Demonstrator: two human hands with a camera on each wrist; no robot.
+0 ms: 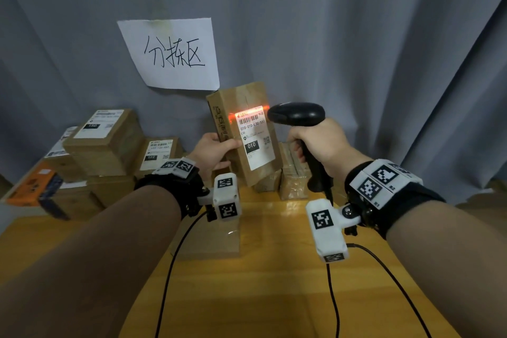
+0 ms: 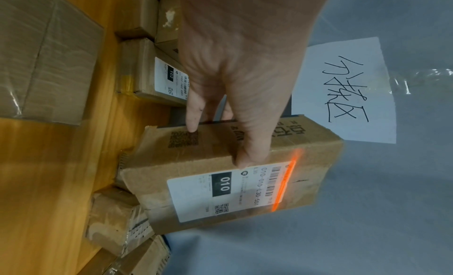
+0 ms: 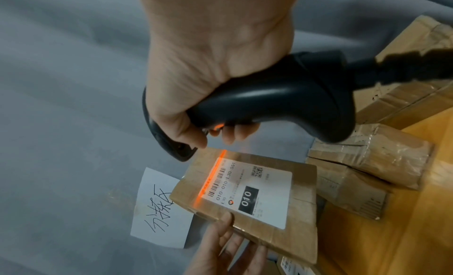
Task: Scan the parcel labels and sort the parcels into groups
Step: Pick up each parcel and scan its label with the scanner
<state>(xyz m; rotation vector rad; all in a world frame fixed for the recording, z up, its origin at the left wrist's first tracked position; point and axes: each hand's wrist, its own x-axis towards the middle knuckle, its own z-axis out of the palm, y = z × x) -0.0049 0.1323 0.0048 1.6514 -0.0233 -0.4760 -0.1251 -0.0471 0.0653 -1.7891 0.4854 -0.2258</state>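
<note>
Grey curtain [image 1: 356, 35], wooden table [image 1: 260, 282]. Parcel [image 1: 244, 134]: upright, long axis twelve-to-six, label [image 1: 255, 137] facing viewer, gripped by left hand [image 1: 211, 153]. Right hand [image 1: 318, 143] grips scanner [image 1: 299, 118], aimed nine o'clock.

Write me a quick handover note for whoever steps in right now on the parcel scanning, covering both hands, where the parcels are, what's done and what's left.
Left hand: holds the parcel labelled 010 upright above the wooden table, label facing the scanner.
Right hand: grips the black barcode scanner, its orange beam lying across the label's barcode.
Parcels: a stack at the left, including 150 and 122; small taped boxes behind the held parcel; a flat parcel near the wrists.
Done: 010 is under the beam; whether the read has registered cannot be told.
Left: place 010 with its group, then scan and sort the remaining parcels.
</note>
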